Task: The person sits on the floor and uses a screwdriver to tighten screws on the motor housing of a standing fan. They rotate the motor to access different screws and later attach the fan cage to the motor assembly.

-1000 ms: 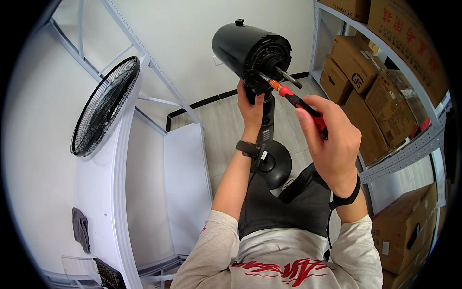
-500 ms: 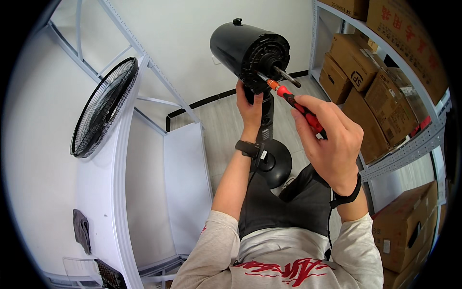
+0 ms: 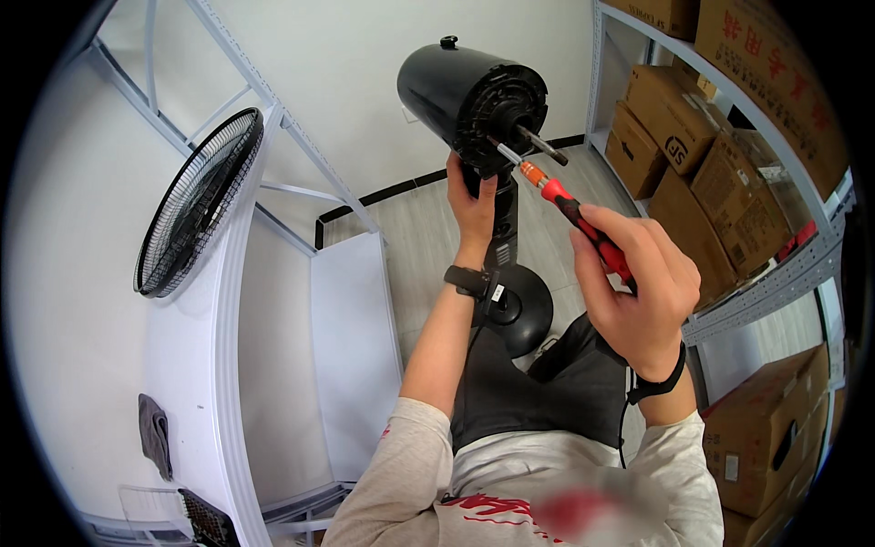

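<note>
A black fan motor housing (image 3: pixel 447 87) tops a stand with a round base (image 3: pixel 524 314); a metal shaft (image 3: pixel 544 144) sticks out of its front face. My left hand (image 3: pixel 473 205) is wrapped round the neck just under the housing, thumb toward me. In my right hand (image 3: pixel 643 287) is a red and black screwdriver (image 3: pixel 583 221) with an orange collar. Its thin tip points at the lower part of the front face, beside the shaft; whether it touches a screw there I cannot tell.
A fan grille (image 3: pixel 196 205) leans on the white shelf (image 3: pixel 196 365) at left, where a grey cloth (image 3: pixel 155 438) also lies. On the right, a metal rack (image 3: pixel 766 283) holds several cardboard boxes (image 3: pixel 670 114). Another carton (image 3: pixel 766 428) stands low at right.
My right hand and the screwdriver have drawn back slightly, right and toward me, away from the motor's face. My left hand keeps its hold on the neck.
</note>
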A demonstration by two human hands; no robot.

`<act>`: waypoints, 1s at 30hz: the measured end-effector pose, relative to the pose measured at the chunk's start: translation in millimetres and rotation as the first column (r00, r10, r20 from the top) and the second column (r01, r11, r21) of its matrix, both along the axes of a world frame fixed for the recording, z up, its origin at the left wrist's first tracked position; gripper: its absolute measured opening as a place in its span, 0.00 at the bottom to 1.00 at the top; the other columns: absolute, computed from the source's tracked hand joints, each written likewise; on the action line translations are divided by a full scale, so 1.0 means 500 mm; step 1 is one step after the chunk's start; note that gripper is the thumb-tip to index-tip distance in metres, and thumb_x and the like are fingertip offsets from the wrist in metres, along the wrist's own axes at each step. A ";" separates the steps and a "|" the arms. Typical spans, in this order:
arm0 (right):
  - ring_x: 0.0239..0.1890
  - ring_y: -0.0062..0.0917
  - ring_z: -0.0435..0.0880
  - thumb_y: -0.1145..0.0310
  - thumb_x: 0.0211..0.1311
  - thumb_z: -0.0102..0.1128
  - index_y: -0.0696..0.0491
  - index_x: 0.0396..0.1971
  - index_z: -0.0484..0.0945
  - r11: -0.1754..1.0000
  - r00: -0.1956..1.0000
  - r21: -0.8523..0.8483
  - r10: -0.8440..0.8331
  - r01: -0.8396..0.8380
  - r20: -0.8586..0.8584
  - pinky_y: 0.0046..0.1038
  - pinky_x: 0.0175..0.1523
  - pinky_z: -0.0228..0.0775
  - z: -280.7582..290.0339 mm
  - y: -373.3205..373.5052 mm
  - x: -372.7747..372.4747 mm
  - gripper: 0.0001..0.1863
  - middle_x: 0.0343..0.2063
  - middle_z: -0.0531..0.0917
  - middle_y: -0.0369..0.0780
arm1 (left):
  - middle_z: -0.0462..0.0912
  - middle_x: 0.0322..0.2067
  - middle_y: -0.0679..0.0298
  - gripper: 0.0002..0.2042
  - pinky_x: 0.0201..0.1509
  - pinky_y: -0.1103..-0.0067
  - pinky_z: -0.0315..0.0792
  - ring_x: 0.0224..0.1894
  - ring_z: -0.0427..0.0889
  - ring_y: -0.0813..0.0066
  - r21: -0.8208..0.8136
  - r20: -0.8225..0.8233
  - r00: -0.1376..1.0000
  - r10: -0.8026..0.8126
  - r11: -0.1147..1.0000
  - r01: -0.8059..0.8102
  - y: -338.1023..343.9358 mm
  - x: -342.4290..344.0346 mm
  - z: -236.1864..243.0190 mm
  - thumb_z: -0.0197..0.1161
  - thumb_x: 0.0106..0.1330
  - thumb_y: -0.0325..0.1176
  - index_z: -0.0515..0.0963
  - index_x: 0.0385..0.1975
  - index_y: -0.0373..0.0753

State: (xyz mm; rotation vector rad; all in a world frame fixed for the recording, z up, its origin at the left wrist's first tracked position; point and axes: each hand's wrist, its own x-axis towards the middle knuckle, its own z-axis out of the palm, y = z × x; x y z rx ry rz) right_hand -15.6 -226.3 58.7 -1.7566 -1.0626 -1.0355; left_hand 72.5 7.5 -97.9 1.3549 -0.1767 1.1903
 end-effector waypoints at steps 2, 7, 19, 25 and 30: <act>0.18 0.23 0.78 0.81 0.47 0.73 0.55 0.38 0.84 1.000 1.000 0.026 0.012 -0.012 0.003 0.21 0.24 0.67 -0.004 -0.016 -0.001 0.15 0.23 0.83 0.37 | 0.74 0.60 0.57 0.33 0.68 0.74 0.63 0.61 0.73 0.68 0.024 -0.018 1.000 0.021 1.000 -0.021 0.002 0.000 0.004 0.69 0.66 0.40 0.64 0.67 0.32; 0.18 0.23 0.78 0.81 0.47 0.74 0.56 0.39 0.84 0.996 0.998 0.067 0.062 -0.064 0.028 0.21 0.23 0.68 -0.026 -0.048 0.022 0.16 0.24 0.84 0.38 | 0.73 0.61 0.55 0.35 0.67 0.72 0.64 0.61 0.72 0.66 0.014 -0.081 0.996 -0.024 1.000 0.025 -0.002 -0.011 0.019 0.70 0.64 0.41 0.64 0.67 0.31; 0.24 0.28 0.84 0.78 0.49 0.76 0.56 0.44 0.82 0.903 0.911 0.128 0.399 -0.411 0.109 0.25 0.27 0.74 -0.105 0.079 0.048 0.20 0.29 0.86 0.40 | 0.74 0.60 0.55 0.20 0.65 0.71 0.70 0.60 0.76 0.65 0.225 -0.273 0.942 0.197 0.965 -0.136 0.010 -0.235 0.114 0.57 0.72 0.30 0.70 0.62 0.31; 0.28 0.30 0.85 0.78 0.51 0.75 0.56 0.46 0.82 0.833 0.840 0.150 0.542 -0.532 -0.030 0.27 0.32 0.77 -0.154 0.190 0.039 0.20 0.31 0.86 0.40 | 0.81 0.53 0.58 0.15 0.62 0.74 0.72 0.56 0.79 0.71 -0.068 -0.364 0.908 -0.206 0.979 0.195 -0.033 -0.367 0.191 0.51 0.77 0.32 0.73 0.58 0.32; 0.35 0.33 0.85 0.76 0.52 0.74 0.57 0.47 0.83 0.801 0.781 0.089 0.597 -0.592 -0.182 0.30 0.40 0.78 -0.174 0.267 0.047 0.19 0.39 0.86 0.42 | 0.84 0.45 0.64 0.13 0.57 0.78 0.73 0.49 0.82 0.77 0.042 -0.511 0.852 0.116 0.993 -0.110 0.014 -0.385 0.189 0.52 0.79 0.34 0.73 0.56 0.33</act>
